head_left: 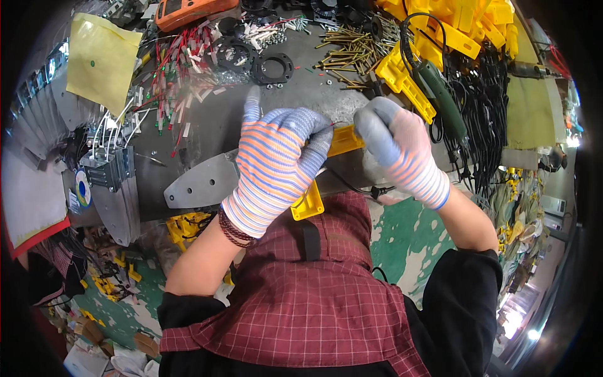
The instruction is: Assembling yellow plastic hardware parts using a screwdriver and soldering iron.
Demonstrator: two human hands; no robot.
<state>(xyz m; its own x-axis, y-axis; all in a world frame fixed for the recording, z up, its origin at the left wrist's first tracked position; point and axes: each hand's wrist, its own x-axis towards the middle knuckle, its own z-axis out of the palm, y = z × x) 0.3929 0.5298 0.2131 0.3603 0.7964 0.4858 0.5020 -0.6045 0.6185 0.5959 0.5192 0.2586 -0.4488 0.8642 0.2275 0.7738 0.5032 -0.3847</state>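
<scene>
Both my hands wear striped knit gloves with grey-blue fingertips and meet over the table's near edge. My left hand point(279, 147) pinches a thin wire point(335, 124) with a reddish end between thumb and fingers, while one finger points up. Close by on the right, my right hand point(402, 147) has its fingers folded together; what they grip is hidden. A yellow plastic part point(345, 140) lies between the hands, and another yellow piece point(308, 203) shows below my left wrist. Whether they are joined cannot be seen. Beside my left hand rests a grey blade-shaped plate point(204, 182). A black cable point(348, 184) runs beneath.
Red wires with white sleeves point(182, 69), black rings point(272, 68) and long brass screws point(352, 53) lie across the table. At right are a green power tool point(441, 100), yellow housings point(461, 28) and bundled black cables point(487, 113). Grey metal brackets point(113, 182) stand at left.
</scene>
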